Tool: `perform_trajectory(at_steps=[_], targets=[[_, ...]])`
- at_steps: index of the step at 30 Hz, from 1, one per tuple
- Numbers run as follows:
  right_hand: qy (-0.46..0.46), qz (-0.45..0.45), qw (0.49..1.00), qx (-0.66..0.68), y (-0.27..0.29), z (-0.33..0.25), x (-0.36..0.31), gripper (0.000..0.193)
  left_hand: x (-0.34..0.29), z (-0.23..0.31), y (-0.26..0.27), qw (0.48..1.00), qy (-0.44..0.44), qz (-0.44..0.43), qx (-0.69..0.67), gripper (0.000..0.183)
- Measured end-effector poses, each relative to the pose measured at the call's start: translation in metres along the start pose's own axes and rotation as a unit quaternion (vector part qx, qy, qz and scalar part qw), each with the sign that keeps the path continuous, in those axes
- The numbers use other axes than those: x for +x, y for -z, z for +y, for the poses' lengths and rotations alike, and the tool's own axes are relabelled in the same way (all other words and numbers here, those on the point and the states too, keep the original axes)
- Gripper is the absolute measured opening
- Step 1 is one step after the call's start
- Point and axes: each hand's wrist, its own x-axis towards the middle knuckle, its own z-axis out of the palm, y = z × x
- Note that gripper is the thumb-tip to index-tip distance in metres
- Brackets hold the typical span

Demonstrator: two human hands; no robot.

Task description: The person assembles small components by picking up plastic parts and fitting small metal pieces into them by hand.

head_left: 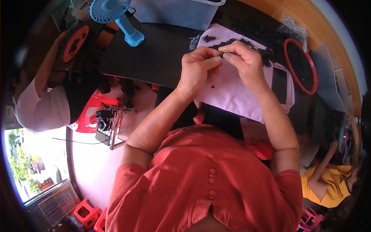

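Observation:
Both hands meet over a pale pink cloth bag (228,98) spread on the dark table. My left hand (198,69) is closed in a pinch, thumb against forefinger. Opposite it, my right hand (247,63) pinches too, and the fingertips of the two almost touch. Between them is a small black part (221,55), mostly hidden by the fingers, its exact kind too small to make out. Behind the hands lies a heap of small black pieces (266,52), partly on the cloth. One black piece (209,38) lies apart at the upper left, and a tiny black bit (212,86) rests below my left hand.
On the dark tabletop (154,54) stand a blue fan (133,38) and a translucent bin (174,13). A red-rimmed round basket (316,83) holds black pieces at right. Other people sit left (46,108) and right (328,181). A metal rack (114,131) with black adapters stands at left.

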Motion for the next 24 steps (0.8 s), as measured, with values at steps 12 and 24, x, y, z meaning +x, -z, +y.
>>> perform_trajectory(at_steps=[12, 24], targets=[[0.072, 0.023, 0.995, -0.071, 0.0017, -0.0013, 0.0010, 0.012, 0.0019, -0.0014, 0.0004, 0.999, -0.001, -0.035, -0.017, 0.016], [0.160, 0.039, 0.967, -0.192, -0.0053, 0.0034, -0.0022, 0.016, 0.0000, -0.0075, -0.0030, 0.997, -0.050, 0.005, 0.063, 0.010]])
